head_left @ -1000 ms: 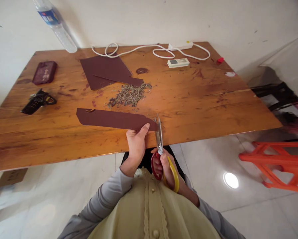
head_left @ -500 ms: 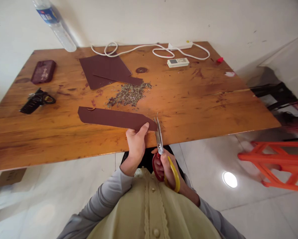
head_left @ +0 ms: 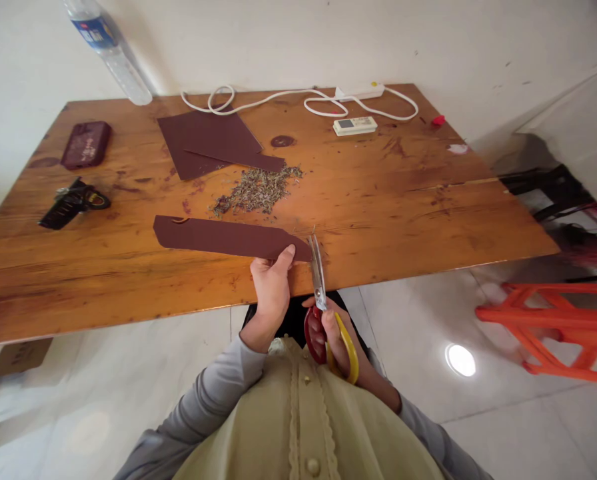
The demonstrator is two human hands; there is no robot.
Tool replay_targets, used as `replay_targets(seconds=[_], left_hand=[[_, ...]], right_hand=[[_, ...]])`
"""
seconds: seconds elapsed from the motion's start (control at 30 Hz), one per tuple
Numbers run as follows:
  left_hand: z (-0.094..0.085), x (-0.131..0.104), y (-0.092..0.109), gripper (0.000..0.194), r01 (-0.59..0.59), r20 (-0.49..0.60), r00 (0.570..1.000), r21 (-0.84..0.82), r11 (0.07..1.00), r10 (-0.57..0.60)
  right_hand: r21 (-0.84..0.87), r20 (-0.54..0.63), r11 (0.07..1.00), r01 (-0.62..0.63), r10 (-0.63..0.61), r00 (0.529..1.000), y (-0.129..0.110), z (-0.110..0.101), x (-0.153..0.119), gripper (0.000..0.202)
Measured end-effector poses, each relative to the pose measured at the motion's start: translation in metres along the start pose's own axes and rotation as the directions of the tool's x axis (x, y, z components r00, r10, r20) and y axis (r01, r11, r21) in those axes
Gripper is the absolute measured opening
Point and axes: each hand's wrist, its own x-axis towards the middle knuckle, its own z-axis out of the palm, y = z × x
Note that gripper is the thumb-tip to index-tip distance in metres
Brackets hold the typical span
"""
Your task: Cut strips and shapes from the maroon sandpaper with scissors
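Note:
My left hand [head_left: 272,283] pinches a long dark-brown strip [head_left: 213,237] near its right end, thumb on top, and holds it over the table's front edge. The strip looks like stiff paper or thin leather; I cannot tell which. It has cut corners and a small curled notch at upper left. My right hand [head_left: 337,330] is closed around the red and yellow handles of a pair of scissors [head_left: 317,270]. Their blades point away from me, at the strip's right tip. Beyond the strip lies a heap of thin, dry clippings [head_left: 261,190].
Behind the heap, a brown sheet [head_left: 203,137] lies under a narrower piece [head_left: 238,158]. At left are a black clip [head_left: 73,202] and a dark-red case [head_left: 86,145]. A bottle [head_left: 111,53], white cable [head_left: 273,100] and remote [head_left: 355,126] are farther back. An orange stool [head_left: 543,323] stands right.
The scissor blades have drawn slightly closer together at the strip's tip. Both hands keep their grips, and the whole view has shifted very slightly.

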Motion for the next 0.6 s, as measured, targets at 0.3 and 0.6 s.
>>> replay_targets(seconds=[0.3,0.6], left_hand=[[0.0022,-0.0017,0.0026,0.021,0.024,-0.024,0.999,-0.021,0.999,-0.025],[0.0004,-0.0041,0.0032,0.021,0.012,-0.002,1.000,0.019,1.000,-0.012]], right_hand=[[-0.101,0.036,0.993,0.064,-0.061,0.997,0.0012,0.0004,0.0034,0.069],[-0.051,-0.002,0.998,0.034,-0.034,0.999,-0.0014,0.0051,0.0044,0.066]])
